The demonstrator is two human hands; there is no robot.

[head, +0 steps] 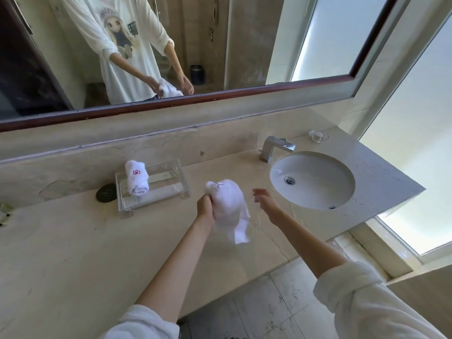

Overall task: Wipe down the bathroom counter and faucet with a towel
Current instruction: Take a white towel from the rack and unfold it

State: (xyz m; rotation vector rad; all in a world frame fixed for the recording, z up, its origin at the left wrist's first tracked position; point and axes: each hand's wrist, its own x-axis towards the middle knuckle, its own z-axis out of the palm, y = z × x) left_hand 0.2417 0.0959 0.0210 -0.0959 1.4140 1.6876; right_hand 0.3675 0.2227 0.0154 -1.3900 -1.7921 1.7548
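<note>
My left hand grips a bunched white towel above the beige stone counter; the towel hangs down past my wrist. A little to its right my right hand hovers with relaxed fingers and holds nothing, close to the towel but apart from it. The square chrome faucet stands at the back of the round white sink, to the right of both hands.
A clear acrylic tray at the back left holds a rolled white towel with a red flower mark. A dark round disc lies left of it. A small glass dish sits behind the sink. A mirror runs above the counter.
</note>
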